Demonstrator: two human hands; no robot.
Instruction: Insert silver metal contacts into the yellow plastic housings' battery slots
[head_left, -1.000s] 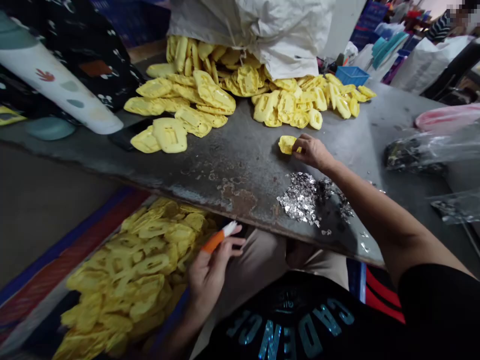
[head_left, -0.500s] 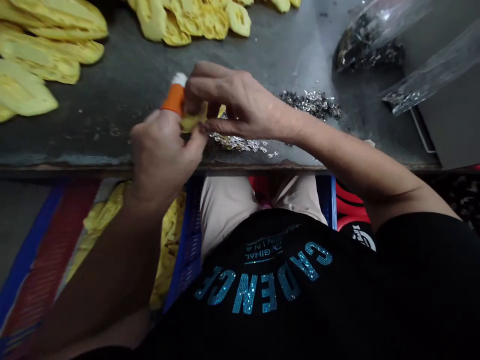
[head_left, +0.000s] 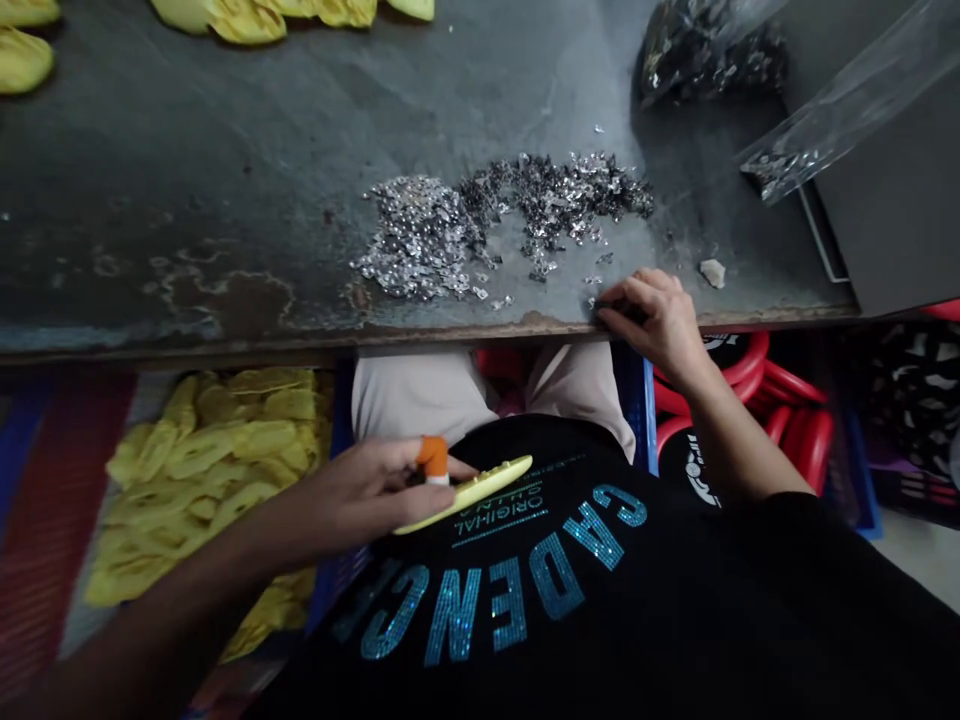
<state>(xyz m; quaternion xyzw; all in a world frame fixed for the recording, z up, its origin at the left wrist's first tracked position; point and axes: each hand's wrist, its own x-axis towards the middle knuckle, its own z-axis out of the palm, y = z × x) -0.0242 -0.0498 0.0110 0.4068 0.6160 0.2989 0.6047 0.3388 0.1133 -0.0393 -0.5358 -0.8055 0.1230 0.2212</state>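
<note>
Though brought together over the table (head_left: 322, 130) half a second ago, now well apart. Holding a yellow piece (head_left: 487, 485) clamped and tilted in the left hand (head_left: 397, 485), low before the black shirt (head_left: 660, 580). Reaching to the tabletop edge with the right hand (head_left: 664, 325), fingers curled, near loose metal parts (head_left: 420, 235); cannot tell about anything pinched there. Leaving, seemingly, the right hand free for those parts, apart from the yellow piece.

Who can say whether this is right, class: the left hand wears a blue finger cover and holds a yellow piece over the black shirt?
The colour is wrong: the head view shows an orange finger cover. The left hand does hold a yellow piece over the black shirt.
</note>
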